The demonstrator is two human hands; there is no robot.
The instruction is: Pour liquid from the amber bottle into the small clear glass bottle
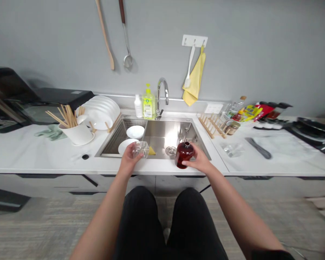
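Note:
My left hand [130, 156] is closed around a small clear glass [142, 148] at the front left part of the sink [159, 135]. In my right hand [199, 159] is a dark red glass bottle [184, 154] with a narrow open neck, upright over the sink's front edge. Two white bowls [135, 131] sit in the left part of the sink, one partly hidden by my left hand. A bit of yellow, perhaps a sponge [151, 151], shows beside the clear glass. The chrome faucet [162, 95] stands behind the basin.
Behind the sink stand a yellow-green soap bottle [148, 103] and a white bottle [138, 106]. White plates [99, 112] and a chopstick holder [77, 133] are on the left. A wooden rack [211, 125], jars and a black utensil [258, 148] lie right.

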